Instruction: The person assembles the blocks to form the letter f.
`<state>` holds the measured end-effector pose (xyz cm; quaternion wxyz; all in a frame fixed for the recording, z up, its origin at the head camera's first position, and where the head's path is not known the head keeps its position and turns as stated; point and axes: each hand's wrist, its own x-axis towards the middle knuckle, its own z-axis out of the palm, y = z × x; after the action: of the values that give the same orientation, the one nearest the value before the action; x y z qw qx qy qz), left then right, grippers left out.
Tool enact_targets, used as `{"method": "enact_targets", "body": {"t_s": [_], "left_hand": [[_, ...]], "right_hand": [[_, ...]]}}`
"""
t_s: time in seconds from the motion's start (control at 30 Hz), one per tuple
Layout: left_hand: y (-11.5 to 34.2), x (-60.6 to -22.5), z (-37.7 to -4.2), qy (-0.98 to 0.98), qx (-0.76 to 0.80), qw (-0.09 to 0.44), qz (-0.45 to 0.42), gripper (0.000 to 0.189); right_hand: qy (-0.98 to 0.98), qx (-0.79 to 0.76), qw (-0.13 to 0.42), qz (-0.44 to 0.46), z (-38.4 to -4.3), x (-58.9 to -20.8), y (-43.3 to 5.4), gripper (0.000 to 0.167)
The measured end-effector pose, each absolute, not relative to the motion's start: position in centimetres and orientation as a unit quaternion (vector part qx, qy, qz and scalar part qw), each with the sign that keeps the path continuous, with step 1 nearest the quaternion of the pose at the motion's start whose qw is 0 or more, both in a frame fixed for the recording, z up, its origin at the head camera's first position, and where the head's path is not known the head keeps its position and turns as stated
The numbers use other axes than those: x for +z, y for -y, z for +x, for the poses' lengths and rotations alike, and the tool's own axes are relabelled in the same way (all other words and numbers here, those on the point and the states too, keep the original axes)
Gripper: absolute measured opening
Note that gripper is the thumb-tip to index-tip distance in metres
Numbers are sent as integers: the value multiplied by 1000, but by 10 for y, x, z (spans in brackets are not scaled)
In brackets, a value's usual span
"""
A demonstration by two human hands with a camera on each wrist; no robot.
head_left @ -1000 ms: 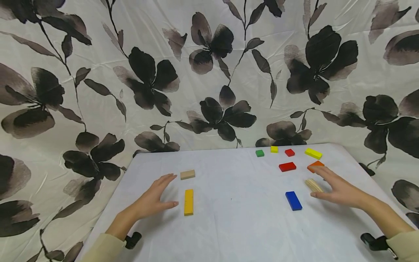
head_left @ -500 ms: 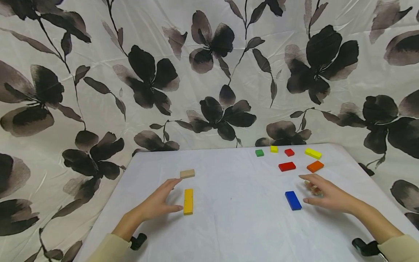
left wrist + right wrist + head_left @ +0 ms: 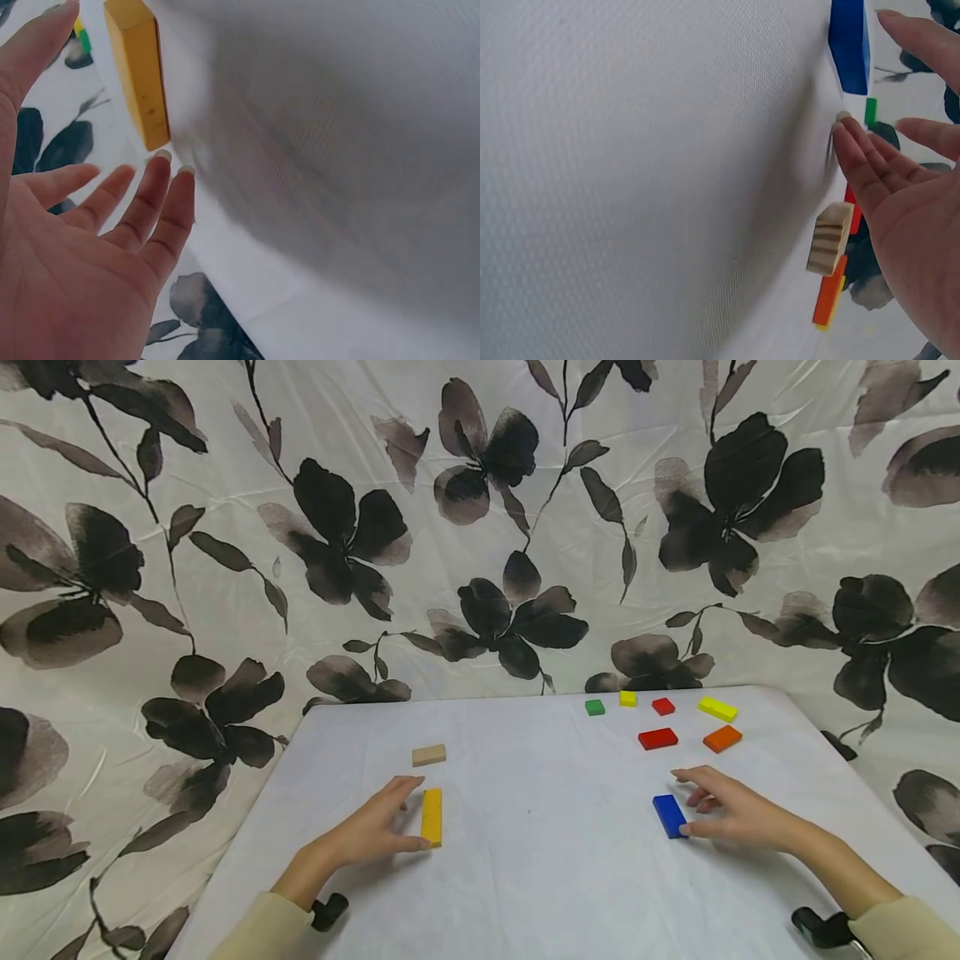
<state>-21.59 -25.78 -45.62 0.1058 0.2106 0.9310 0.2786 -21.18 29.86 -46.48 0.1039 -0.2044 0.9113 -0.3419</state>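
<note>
My left hand is beside a long yellow-orange block on the white table, its thumb tip overlapping the block's near end in the head view. In the left wrist view the fingers are spread and loosely bent, with the block beyond them. A blue block lies just left of my right hand, whose thumb tip comes right up to its near corner. The right wrist view shows these fingers extended, holding nothing. A striped wooden block, hidden behind the hand in the head view, lies near them.
A pale wooden block lies beyond the left hand. At the back right are red, orange, yellow and green blocks, plus a small red and a small yellow one. A floral cloth hangs behind the table.
The left hand has moved right and slightly nearer, up to the yellow-orange block. My right hand has moved left from over the orange and wooden blocks to the blue block. The blocks stay put.
</note>
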Motion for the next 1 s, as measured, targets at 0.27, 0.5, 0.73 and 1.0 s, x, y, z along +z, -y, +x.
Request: {"method": "enact_targets", "body": {"t_s": [0.27, 0.5, 0.73, 1.0], "left_hand": [[251, -461, -219, -933, 277, 115, 198, 101], [248, -465, -221, -933, 279, 119, 193, 100], [247, -467, -222, -937, 278, 118, 175, 100], [246, -471, -224, -943, 271, 129, 144, 102]], "right_hand": [[-913, -340, 125, -188, -211, -468, -294, 84], [-918, -322, 120, -198, -214, -472, -295, 82], [-921, -313, 118, -202, -218, -475, -296, 79], [-917, -319, 127, -204, -217, -475, -294, 76]]}}
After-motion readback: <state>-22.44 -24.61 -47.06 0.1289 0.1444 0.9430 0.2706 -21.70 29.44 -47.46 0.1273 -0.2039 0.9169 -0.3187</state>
